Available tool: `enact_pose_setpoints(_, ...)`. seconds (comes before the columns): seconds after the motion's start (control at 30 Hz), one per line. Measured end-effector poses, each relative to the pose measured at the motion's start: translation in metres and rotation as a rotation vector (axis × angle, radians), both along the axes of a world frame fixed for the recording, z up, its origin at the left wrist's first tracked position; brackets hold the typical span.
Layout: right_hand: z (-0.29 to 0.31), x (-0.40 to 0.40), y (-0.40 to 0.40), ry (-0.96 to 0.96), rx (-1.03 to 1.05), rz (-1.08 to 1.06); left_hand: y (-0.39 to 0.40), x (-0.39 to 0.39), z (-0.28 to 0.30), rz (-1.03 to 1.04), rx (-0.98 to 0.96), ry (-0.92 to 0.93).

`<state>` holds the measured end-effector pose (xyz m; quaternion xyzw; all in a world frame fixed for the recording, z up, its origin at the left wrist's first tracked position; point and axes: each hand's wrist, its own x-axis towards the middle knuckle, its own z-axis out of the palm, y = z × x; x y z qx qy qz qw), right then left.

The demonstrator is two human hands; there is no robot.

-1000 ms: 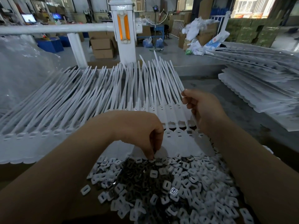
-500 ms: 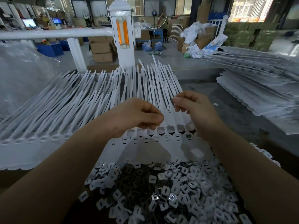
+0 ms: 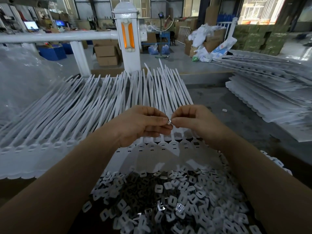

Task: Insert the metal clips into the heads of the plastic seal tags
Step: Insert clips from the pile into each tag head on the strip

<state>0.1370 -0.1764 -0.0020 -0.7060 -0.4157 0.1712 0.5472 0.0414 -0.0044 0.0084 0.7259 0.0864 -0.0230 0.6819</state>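
A small shiny metal clip [image 3: 169,122] sits pinched between the two hands, raised above the table and right over the row of seal tags [image 3: 170,142]. The left hand [image 3: 141,125] grips it with thumb and forefinger pressed together on its left side; the right hand [image 3: 194,122] meets it from the right, its thumb and forefinger closed on or against the same piece, the other fingers curled in. Whether each hand holds a part of its own or both share one clip is too small to tell.

The tag heads lie just below and slightly nearer the person than the clip, in a row running left to right, with their slotted openings facing up. The long straps [image 3: 162,88] run away from the person toward the white post [image 3: 129,39], so each tag's long axis points forward. Both hands are about equally near the heads under them; the right hand hovers over the heads at the right end of the sheet, so the coming move looks like a short drop downward.

Nearest the person, a heap of loose clips and white plastic pieces [image 3: 168,196] covers the table. More tag sheets [image 3: 270,92] are stacked at right, well apart.
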Motion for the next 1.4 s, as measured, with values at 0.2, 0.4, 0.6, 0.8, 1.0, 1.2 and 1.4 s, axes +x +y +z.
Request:
enact_pose_setpoints(0.2,0.0,-0.002,0.002,-0.003,-0.014,-0.039,0.0,-0.001,0.003,0.008,0.012,0.025)
enact_pose_setpoints(0.4,0.0,-0.003,0.002,0.01,-0.025,-0.037,0.002,0.0,0.005,0.055,0.17,0.013)
enact_pose_setpoints(0.6,-0.003,-0.002,0.005,-0.023,-0.04,-0.043,-0.005,0.0,0.007,0.029,0.352,0.003)
enact_pose_setpoints(0.8,-0.006,-0.001,0.006,-0.033,-0.063,-0.046,-0.006,0.0,0.006,0.003,0.385,-0.006)
enact_pose_setpoints(1.0,-0.004,0.0,0.006,-0.018,0.003,-0.068,-0.009,0.003,0.004,0.057,0.369,-0.002)
enact_pose_setpoints(1.2,-0.012,0.013,0.008,0.044,0.096,-0.372,-0.025,0.007,-0.001,0.051,0.362,0.035)
enact_pose_setpoints(1.4,-0.012,0.02,0.006,0.314,0.224,-0.494,-0.044,0.016,-0.007,0.037,0.438,0.041)
